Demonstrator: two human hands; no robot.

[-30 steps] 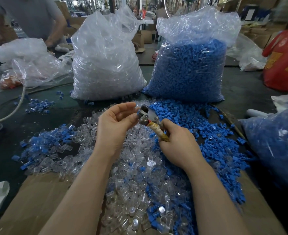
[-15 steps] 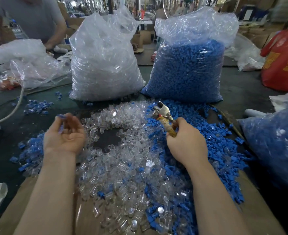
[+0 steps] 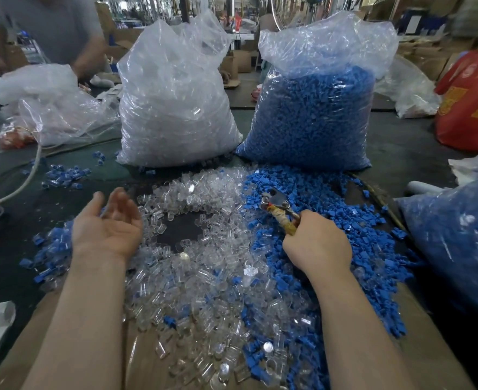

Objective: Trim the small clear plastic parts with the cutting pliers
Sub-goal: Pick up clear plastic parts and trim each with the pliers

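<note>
Meanwhile, left hand (image 3: 107, 226) palm-up, empty; right hand (image 3: 318, 244) around cutting pliers (image 3: 278, 209).

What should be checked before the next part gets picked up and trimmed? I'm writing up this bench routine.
1. Left hand free to pick: ok, open, palm up, nothing seen in it.
2. Pliers in right hand: ok, held by the handles.
3. Pliers jaws clear: cannot tell, too small.
4. Clear parts within reach: ok, loose pile between the hands.
5. Clear pile unmixed: not ok, blue parts are scattered through it.
</note>
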